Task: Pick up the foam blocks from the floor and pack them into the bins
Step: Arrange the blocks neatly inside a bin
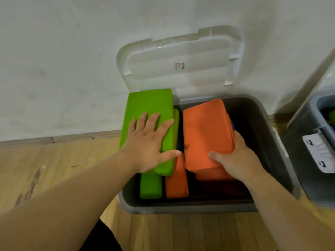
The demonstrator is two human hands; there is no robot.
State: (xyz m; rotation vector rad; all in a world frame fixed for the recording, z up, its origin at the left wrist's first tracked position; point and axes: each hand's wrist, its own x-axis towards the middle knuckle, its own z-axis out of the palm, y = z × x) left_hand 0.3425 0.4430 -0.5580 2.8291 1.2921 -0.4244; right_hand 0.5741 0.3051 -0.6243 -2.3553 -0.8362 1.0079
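A grey bin (188, 207) stands against the wall with its clear lid (181, 60) leaning open behind it. A large green foam block (146, 104) lies over the bin's left rim, and my left hand (150, 142) presses flat on it with straight, spread fingers. A large orange foam block (204, 129) sits tilted in the bin's middle. My right hand (233, 156) grips its near right corner, thumb on top and fingers curled round its right edge. Below stand a smaller green block (150, 185) and an orange block (176, 182) on edge.
A second grey bin (315, 142) with a white latch stands at the right edge, its lid leaning up. The white wall (63, 60) is close behind, with a baseboard. Wooden floor (54, 169) lies to the left and in front of the bin.
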